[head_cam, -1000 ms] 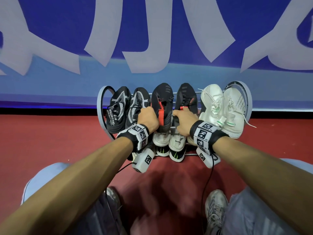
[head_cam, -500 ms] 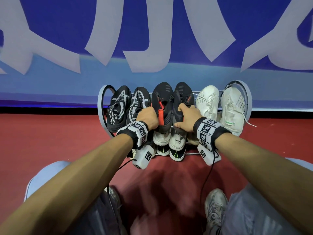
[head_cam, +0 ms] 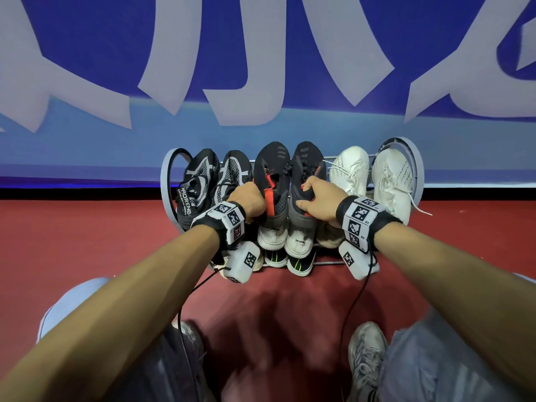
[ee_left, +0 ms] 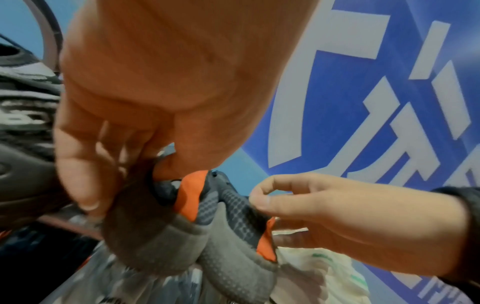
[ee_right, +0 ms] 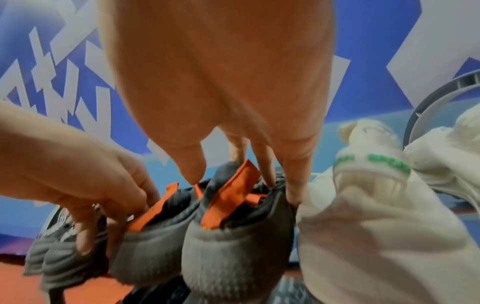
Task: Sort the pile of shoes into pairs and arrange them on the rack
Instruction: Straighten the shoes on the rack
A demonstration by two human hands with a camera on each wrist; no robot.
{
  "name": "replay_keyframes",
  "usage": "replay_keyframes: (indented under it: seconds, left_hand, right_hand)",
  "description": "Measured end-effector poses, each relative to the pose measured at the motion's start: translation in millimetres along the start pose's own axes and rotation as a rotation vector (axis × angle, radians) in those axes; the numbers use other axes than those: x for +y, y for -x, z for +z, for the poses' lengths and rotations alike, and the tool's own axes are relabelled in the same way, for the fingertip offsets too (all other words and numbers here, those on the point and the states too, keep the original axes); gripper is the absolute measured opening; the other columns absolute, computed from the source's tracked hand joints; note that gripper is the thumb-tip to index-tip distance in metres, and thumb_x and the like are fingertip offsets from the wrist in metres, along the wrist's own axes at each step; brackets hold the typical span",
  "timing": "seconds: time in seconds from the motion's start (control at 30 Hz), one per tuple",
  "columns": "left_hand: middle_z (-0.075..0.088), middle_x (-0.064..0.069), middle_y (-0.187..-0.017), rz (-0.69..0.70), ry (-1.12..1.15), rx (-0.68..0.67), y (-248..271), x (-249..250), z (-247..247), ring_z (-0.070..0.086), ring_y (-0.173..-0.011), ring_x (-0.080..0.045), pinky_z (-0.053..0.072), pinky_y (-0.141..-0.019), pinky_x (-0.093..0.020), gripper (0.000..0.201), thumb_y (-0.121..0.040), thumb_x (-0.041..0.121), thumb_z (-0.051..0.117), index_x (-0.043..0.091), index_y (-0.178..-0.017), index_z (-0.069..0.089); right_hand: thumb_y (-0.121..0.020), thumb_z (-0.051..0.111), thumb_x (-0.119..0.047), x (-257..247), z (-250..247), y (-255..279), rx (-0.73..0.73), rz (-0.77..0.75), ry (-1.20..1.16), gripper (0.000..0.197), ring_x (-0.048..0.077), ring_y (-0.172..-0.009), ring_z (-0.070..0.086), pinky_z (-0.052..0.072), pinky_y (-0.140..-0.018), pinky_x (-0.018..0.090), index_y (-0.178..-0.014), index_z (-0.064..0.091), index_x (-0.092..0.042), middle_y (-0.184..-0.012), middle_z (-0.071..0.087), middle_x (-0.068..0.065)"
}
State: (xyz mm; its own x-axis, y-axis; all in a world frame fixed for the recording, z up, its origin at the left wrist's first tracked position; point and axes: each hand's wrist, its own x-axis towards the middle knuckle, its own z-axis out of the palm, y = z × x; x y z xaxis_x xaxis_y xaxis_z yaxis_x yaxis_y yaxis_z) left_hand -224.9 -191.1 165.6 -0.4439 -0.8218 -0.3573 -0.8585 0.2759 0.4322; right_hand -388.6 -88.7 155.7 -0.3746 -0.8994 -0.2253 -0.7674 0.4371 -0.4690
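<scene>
Hidden or unclear: the lower tier of the grey metal shoe rack with round end hoops is largely covered by both forearms and the wrist cameras; only heels show there, two white and two black with green stripes, and any further shoes below cannot be made out. Both wrist views are blurred at the edges. The person's knees and own grey trainers are cut off at the 6 o'clock edge of the head view.

Count, top tier, from 9 o'clock to 3 o'clock: two black-and-white knit trainers, two black trainers with orange heel tabs, two white lace-up trainers. Six shoes, three matched pairs, toes pointing to 12 o'clock towards the blue-and-white wall banner.

Left hand: fingers curled into the collar of the left black orange-tabbed trainer, clamped on it. Right hand: fingers hooked inside the collar of the right black orange-tabbed trainer, thumb outside, clamped on it. The two heels sit touching. The rack stands on the red floor.
</scene>
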Motion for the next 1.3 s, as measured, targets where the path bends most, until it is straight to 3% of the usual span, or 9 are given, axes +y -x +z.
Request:
replay_keyframes:
  seconds: [0.17,0.27,0.4,0.5,0.6,0.73,0.93,1.13,1.3]
  left_hand:
    - [0.059,-0.017,-0.123,0.080,-0.270,0.233,14.4,27.7,-8.1,0.065,-0.106,-0.036,0.052,-0.082,-0.041,0.037,-0.094,0.026,0.056,0.002,-0.121,0.057]
    - [0.056,-0.019,-0.116,0.330,-0.234,0.397,23.5,51.2,-4.1,0.062,-0.101,-0.041,0.046,-0.075,-0.044,0.029,-0.093,0.019,0.052,0.002,-0.116,0.049]
    - [0.058,-0.014,-0.107,0.550,-0.188,0.260,25.5,76.1,16.7,0.061,-0.095,-0.038,0.049,-0.073,-0.041,0.020,-0.093,0.024,0.053,0.008,-0.106,0.050]
    - [0.055,-0.010,-0.117,0.655,-0.267,0.124,21.3,91.5,36.5,0.060,-0.106,-0.034,0.053,-0.083,-0.045,0.045,-0.092,0.040,0.061,0.011,-0.125,0.051]
    - [0.052,-0.008,-0.128,0.692,-0.359,0.006,12.3,104.5,55.1,0.055,-0.118,-0.029,0.053,-0.092,-0.047,0.078,-0.079,0.057,0.074,0.014,-0.138,0.045]
    - [0.051,-0.011,-0.125,0.711,-0.522,-0.084,4.7,112.9,80.4,0.057,-0.114,-0.034,0.054,-0.090,-0.051,0.090,-0.067,0.054,0.086,0.013,-0.135,0.043]
    - [0.052,-0.011,-0.116,0.821,-0.547,-0.003,6.6,120.5,94.0,0.063,-0.098,-0.037,0.052,-0.079,-0.047,0.055,-0.080,0.035,0.081,0.009,-0.117,0.051]
    - [0.049,-0.009,-0.115,0.911,-0.412,0.033,13.0,115.7,114.0,0.062,-0.092,-0.038,0.052,-0.074,-0.048,0.044,-0.081,0.026,0.078,0.009,-0.110,0.049]
    - [0.047,-0.009,-0.116,0.929,-0.374,0.054,9.7,116.0,118.1,0.060,-0.091,-0.036,0.053,-0.071,-0.051,0.046,-0.082,0.027,0.079,0.010,-0.108,0.045]
  right_hand:
    - [-0.094,0.060,-0.031,3.2,-31.8,2.7,0.249,-0.028,-0.145,0.023,0.026,-0.087,0.059,0.045,-0.074,0.031,-0.107,0.054,-0.012,-0.093,0.062,0.005]
    - [-0.093,0.057,-0.024,24.9,-57.2,7.6,0.403,0.051,-0.134,0.019,0.031,-0.088,0.059,0.046,-0.075,0.034,-0.104,0.053,-0.010,-0.092,0.061,0.009]
    - [-0.091,0.057,-0.031,68.9,-75.0,18.7,0.324,0.308,-0.011,0.044,0.039,-0.103,0.061,0.046,-0.079,0.037,-0.122,0.045,-0.002,-0.113,0.062,0.021]
    - [-0.091,0.057,-0.040,98.3,-75.9,30.9,0.225,0.474,0.090,0.069,0.042,-0.119,0.055,0.047,-0.095,0.043,-0.138,0.030,0.002,-0.134,0.053,0.025]
    - [-0.082,0.057,-0.069,115.6,-69.3,43.2,0.160,0.527,0.106,0.107,0.041,-0.128,0.050,0.044,-0.105,0.044,-0.149,0.015,0.003,-0.144,0.043,0.028]
    - [-0.067,0.064,-0.082,127.5,-46.2,54.2,-0.004,0.521,-0.013,0.137,0.036,-0.135,0.044,0.041,-0.109,0.037,-0.154,-0.011,-0.007,-0.153,0.034,0.020]
    - [-0.077,0.072,-0.057,146.3,-30.4,55.2,0.094,0.400,-0.103,0.105,0.033,-0.107,0.062,0.052,-0.088,0.035,-0.150,0.010,-0.016,-0.126,0.059,0.013]
    - [-0.082,0.073,-0.047,152.6,-42.0,59.5,0.012,0.337,-0.049,0.072,0.032,-0.106,0.062,0.051,-0.087,0.034,-0.135,0.033,-0.021,-0.120,0.059,0.005]
    - [-0.083,0.073,-0.043,150.7,-45.5,60.6,0.017,0.321,-0.065,0.064,0.033,-0.103,0.063,0.052,-0.092,0.042,-0.127,0.033,-0.021,-0.121,0.061,0.009]
